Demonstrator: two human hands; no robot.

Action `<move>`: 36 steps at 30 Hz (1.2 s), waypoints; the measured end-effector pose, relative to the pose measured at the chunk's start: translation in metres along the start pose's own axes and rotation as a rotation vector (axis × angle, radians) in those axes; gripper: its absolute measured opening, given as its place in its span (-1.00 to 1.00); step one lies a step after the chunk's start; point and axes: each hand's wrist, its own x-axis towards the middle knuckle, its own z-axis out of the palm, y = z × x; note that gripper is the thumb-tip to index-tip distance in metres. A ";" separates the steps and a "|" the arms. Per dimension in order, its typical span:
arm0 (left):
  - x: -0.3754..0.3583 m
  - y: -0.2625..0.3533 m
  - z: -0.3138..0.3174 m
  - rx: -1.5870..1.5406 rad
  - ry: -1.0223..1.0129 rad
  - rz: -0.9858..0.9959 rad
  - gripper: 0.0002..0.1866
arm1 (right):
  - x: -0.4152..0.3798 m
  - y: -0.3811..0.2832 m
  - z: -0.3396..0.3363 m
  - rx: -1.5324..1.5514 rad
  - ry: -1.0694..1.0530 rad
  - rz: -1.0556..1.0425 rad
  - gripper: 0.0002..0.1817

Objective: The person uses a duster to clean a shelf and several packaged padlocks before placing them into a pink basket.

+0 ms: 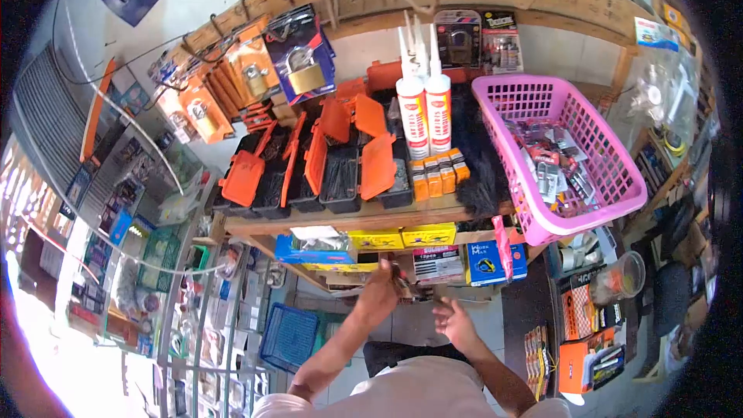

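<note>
In the lower middle of the head view, my left hand is closed around a dark, slim tool. Its kind is too small and blurred to make out, and it points to the right. My right hand is just right of the tool's far end, fingers apart and partly bent, with nothing visible in them. Both hands are in front of the wooden shelf, below its top. Boxes on the lower level, among them a blue Work Max box and a yellow box, lie beyond the hands.
Black cases with orange lids stand on the shelf top beside white sealant tubes and small orange boxes. A pink basket of packaged items overhangs at right. Padlock packs hang behind. A blue basket sits lower left.
</note>
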 end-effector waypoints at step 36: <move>-0.014 0.294 0.161 0.551 -0.100 0.970 -0.63 | 0.027 -0.149 0.455 -0.777 -0.455 -1.091 -0.84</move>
